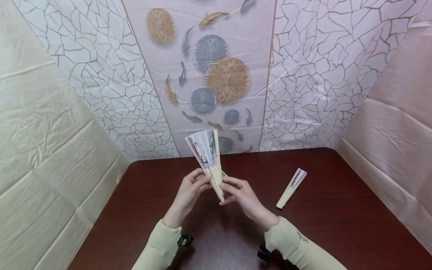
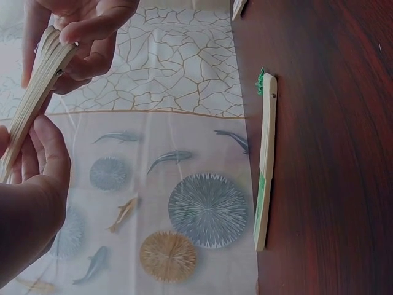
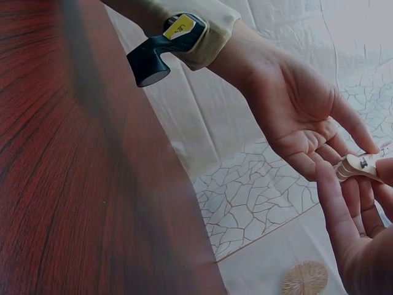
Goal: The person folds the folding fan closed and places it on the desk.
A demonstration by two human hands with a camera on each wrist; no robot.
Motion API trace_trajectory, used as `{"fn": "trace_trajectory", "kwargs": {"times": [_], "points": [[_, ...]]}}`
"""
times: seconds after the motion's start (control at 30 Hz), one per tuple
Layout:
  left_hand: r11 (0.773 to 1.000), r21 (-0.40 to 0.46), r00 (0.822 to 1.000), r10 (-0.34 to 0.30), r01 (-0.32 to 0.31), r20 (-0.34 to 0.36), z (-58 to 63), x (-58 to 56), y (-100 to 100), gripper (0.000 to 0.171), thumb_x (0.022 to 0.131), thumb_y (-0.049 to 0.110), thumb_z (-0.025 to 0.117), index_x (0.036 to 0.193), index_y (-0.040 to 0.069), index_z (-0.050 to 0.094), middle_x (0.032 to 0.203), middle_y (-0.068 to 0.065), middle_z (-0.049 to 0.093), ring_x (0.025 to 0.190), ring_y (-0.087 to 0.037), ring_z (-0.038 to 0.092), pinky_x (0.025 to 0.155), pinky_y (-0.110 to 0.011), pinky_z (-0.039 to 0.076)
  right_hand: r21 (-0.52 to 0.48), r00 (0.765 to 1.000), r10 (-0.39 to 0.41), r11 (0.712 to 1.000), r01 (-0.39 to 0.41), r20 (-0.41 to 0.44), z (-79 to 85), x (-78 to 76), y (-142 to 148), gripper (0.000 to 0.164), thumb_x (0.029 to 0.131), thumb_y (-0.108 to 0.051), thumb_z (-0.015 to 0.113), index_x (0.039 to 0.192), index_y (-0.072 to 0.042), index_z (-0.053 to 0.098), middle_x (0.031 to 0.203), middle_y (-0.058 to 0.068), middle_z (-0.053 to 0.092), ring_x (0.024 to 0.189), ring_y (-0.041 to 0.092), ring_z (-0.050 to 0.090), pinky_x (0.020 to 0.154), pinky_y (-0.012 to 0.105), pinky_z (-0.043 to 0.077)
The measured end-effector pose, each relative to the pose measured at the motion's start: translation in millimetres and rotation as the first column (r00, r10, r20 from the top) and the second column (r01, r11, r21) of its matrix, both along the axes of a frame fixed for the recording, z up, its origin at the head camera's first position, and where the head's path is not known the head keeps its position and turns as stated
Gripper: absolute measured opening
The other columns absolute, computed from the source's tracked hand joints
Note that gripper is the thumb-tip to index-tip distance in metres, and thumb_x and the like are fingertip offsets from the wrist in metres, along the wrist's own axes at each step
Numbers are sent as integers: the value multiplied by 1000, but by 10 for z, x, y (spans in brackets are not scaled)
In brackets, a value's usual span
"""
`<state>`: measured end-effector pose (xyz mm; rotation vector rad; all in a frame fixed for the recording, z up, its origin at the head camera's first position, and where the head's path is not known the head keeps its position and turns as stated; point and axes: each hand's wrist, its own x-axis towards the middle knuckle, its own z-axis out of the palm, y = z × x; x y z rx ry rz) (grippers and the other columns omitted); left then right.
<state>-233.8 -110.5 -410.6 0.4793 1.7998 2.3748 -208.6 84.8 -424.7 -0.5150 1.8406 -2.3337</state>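
A partly spread folding fan (image 1: 212, 165) is held up over the table, its pale ribs converging at the bottom and its printed leaf fanned to the upper left. My left hand (image 1: 190, 193) pinches its left side between thumb and fingers. On the other side, my right hand (image 1: 244, 197) grips the ribs near the pivot end. In the left wrist view the ribs (image 2: 34, 101) look bunched between both hands. The rivet end (image 3: 362, 165) shows in the right wrist view. Behind the held fan lies a closed fan with green on it (image 2: 265, 163), mostly hidden in the head view.
Another closed folding fan (image 1: 291, 188) lies on the dark red table (image 1: 152, 202), right of my right hand. Patterned cloth (image 1: 229, 75) hangs behind the table, and plain cloth (image 1: 50, 150) hangs along the sides. Small black devices (image 1: 185, 240) sit at both wrists.
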Motion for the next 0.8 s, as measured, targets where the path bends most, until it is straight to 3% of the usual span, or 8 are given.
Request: {"fn": "trace_trajectory", "kwargs": {"times": [0.47, 0.8], "points": [[999, 42, 1000, 0, 0, -4, -23, 0, 0, 23, 99, 5, 63, 120, -3, 61, 110, -11, 71, 91, -17, 68, 85, -31, 58, -5, 997, -71, 997, 71, 34, -7, 19, -24, 34, 98, -10, 65, 122, 13, 61, 102, 9, 67, 82, 23, 69, 68, 47, 63], [999, 41, 1000, -13, 13, -6, -24, -3, 4, 24, 100, 5, 61, 122, -5, 60, 111, -10, 70, 94, -17, 68, 87, -32, 57, -14, 999, -41, 999, 41, 16, -3, 40, -39, 33, 98, -7, 64, 123, 14, 58, 105, 8, 66, 83, 28, 66, 67, 47, 63]]}}
